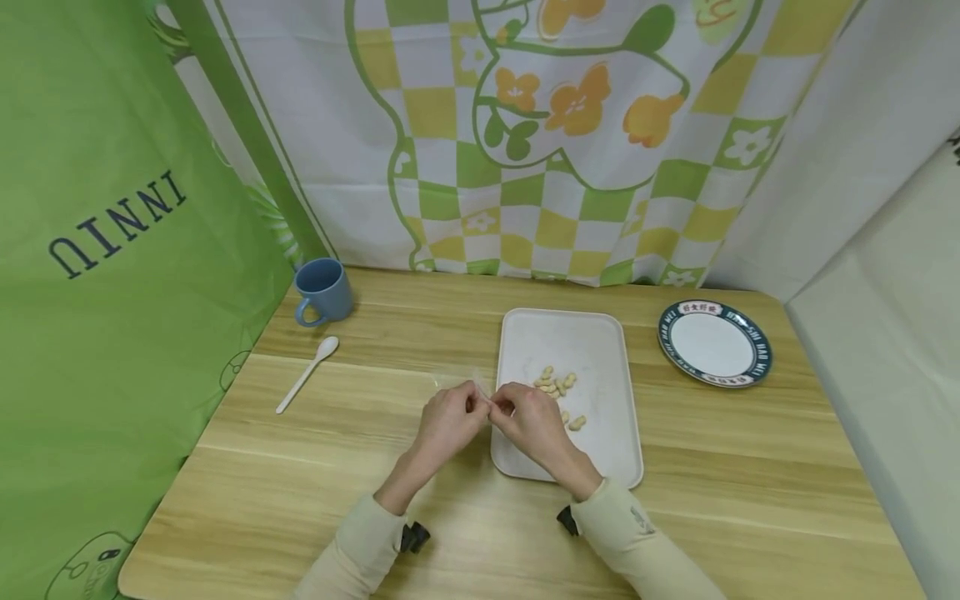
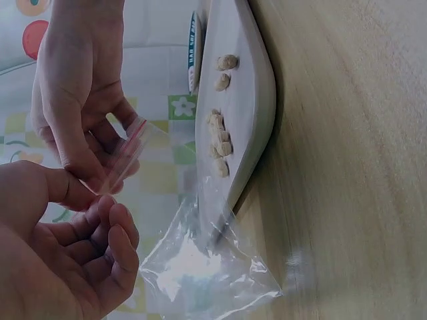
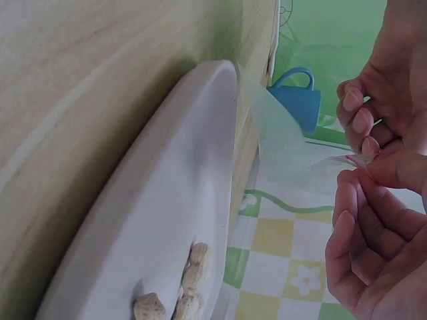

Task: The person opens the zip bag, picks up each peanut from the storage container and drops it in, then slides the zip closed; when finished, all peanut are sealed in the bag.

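A clear zip bag (image 2: 200, 273) with a red line along its mouth hangs between my two hands, left of the white tray (image 1: 600, 350). My left hand (image 1: 452, 417) pinches the bag's top edge between thumb and fingers. Right beside it, my right hand (image 1: 534, 421) pinches the same edge, over the tray's left side. Several peanuts in their shells (image 1: 555, 383) lie on the tray, partly hidden by my right hand in the head view. No peanuts show inside the bag in the left wrist view.
A blue mug (image 1: 325, 290) stands at the table's back left, with a white spoon (image 1: 309, 373) in front of it. At the right lies a white plate (image 1: 712, 343) with a dark green patterned rim. Printed cloth (image 1: 540, 200) hangs behind the wooden table (image 1: 750, 467).
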`<state>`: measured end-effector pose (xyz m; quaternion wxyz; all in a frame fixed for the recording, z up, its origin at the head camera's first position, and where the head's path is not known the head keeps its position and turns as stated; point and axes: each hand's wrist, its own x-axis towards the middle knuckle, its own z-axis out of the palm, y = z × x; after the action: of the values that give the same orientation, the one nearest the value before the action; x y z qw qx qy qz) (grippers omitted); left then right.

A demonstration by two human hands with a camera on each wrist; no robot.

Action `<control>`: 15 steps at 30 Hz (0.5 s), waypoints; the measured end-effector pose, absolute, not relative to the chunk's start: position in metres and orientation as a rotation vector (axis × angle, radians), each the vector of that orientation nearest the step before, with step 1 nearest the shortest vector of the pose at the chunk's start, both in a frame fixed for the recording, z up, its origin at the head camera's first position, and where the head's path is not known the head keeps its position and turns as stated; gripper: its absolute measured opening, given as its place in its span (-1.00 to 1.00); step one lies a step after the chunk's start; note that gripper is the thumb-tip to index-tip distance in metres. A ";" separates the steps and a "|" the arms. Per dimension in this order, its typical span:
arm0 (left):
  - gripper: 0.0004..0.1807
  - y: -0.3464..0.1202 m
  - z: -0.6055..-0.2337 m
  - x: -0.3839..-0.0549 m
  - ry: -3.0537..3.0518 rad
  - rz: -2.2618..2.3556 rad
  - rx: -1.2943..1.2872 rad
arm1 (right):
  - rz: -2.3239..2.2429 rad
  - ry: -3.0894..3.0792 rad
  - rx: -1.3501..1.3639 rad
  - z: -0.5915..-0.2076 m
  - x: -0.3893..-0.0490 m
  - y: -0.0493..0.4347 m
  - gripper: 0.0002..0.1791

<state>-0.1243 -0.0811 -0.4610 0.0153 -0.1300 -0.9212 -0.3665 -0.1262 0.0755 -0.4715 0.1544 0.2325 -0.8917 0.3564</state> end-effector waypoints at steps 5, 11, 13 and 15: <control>-0.84 -0.080 -0.460 -0.126 -2.879 -1.084 -0.395 | 0.994 -2.545 0.663 -0.470 -0.126 0.075 -0.91; -0.83 -0.079 -0.460 -0.125 -2.868 -1.049 -0.413 | 0.970 -2.521 0.653 -0.469 -0.125 0.075 -0.90; -0.82 -0.079 -0.460 -0.125 -2.863 -1.029 -0.422 | 0.971 -2.509 0.652 -0.470 -0.124 0.074 -0.90; -0.82 -0.079 -0.459 -0.124 -2.859 -1.011 -0.428 | 0.967 -2.493 0.657 -0.470 -0.124 0.074 -0.90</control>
<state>-0.1241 -0.0787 -0.4591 0.0396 -0.1397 -0.9328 -0.3298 -0.1240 0.0736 -0.4704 0.1928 0.2340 -0.8885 0.3445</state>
